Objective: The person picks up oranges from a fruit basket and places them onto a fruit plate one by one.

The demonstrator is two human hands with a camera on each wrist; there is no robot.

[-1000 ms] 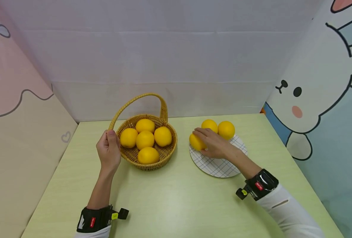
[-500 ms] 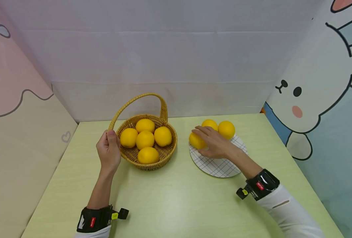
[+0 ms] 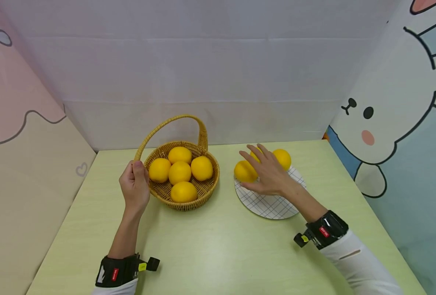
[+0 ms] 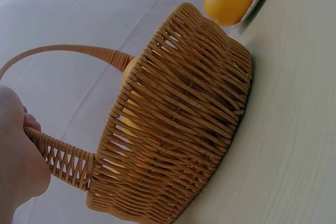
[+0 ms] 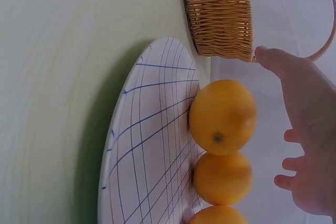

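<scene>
My left hand (image 3: 136, 186) grips the handle (image 3: 144, 143) of a woven wicker basket (image 3: 184, 207) near its left end. Several oranges (image 3: 179, 174) lie inside the basket. Over a round white plate (image 3: 273, 209) with blue grid lines, my right hand (image 3: 269, 174) is spread, fingers apart and holding nothing. The nearest orange (image 3: 245, 171) sits on the plate's left side, beside the thumb. Behind the fingers is a second orange (image 5: 223, 178), mostly covered in the head view. A third orange (image 3: 282, 159) rests at the plate's back right.
Basket and plate stand side by side on a pale green table (image 3: 203, 254). A white wall (image 3: 218, 82) rises behind the table's far edge. Cartoon-printed panels flank the table, with a rabbit panel (image 3: 394, 135) on the right.
My right hand has let go of the left orange on the plate, lifted slightly and spread its fingers. The left hand and basket have stayed put.
</scene>
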